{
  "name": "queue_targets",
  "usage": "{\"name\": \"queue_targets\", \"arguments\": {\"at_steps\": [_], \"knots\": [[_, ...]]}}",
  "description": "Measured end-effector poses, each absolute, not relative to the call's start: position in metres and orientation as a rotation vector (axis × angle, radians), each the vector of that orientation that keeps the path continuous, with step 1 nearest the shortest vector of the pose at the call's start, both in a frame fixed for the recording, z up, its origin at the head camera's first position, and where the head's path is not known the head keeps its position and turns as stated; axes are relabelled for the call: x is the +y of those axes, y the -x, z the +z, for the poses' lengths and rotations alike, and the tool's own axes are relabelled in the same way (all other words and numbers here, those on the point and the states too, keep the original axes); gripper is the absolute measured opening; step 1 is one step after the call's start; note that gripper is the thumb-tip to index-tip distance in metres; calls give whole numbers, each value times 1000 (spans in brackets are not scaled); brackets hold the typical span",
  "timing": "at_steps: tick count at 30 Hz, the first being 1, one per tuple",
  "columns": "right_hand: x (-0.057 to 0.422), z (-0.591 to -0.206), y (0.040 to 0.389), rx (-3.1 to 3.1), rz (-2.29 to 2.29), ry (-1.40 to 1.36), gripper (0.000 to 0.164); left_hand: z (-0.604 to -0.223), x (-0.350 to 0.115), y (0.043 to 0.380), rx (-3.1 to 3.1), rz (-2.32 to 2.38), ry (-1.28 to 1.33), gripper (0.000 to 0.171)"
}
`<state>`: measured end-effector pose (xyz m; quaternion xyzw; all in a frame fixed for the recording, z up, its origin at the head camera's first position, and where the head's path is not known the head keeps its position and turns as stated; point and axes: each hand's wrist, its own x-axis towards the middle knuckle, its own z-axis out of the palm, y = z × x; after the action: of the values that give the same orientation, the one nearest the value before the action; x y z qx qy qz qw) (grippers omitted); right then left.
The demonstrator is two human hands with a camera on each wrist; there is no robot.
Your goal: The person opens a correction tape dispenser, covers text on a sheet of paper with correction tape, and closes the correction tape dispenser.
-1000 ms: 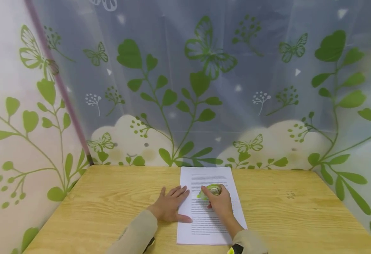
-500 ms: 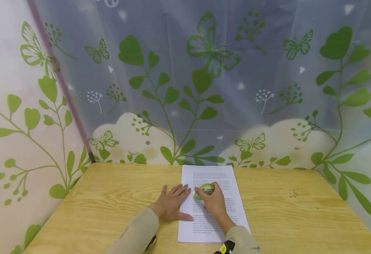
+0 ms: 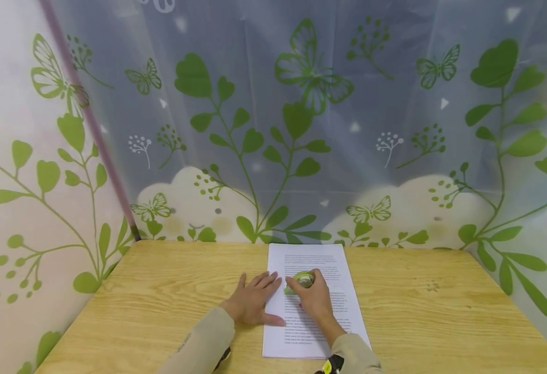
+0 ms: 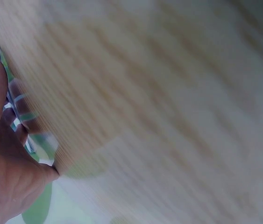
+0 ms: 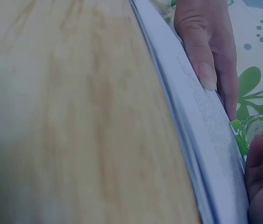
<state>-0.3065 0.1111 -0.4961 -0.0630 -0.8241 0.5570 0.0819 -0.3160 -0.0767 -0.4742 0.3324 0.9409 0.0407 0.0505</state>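
My right hand (image 3: 317, 298) pinches the green tape roller (image 3: 305, 280) over the words on the pile of paper (image 3: 296, 324). My left hand (image 3: 252, 301) lies with its fingers spread, partly on the paper's left edge and partly on the table (image 3: 418, 311). I think I'm at the part where I tape over a line. I can't tell if the tip touches. Next needs a slow, steady push, with the paper pressed flat.

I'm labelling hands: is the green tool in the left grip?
No, the right grip holds the green tool, while the left grip rests partly on the paper.
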Motion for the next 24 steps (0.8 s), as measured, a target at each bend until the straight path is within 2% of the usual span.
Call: {"name": "queue_targets", "arguments": {"at_steps": [5, 13, 24], "knots": [[110, -496, 307, -2470, 1644, 184, 65, -474, -77, 316, 2862, 134, -1009, 101], [109, -493, 307, -2497, 1560, 103, 50, -477, -77, 317, 2865, 129, -1021, 101], [109, -493, 307, -2490, 1527, 83, 46, -479, -78, 319, 2860, 135, -1024, 102]]}}
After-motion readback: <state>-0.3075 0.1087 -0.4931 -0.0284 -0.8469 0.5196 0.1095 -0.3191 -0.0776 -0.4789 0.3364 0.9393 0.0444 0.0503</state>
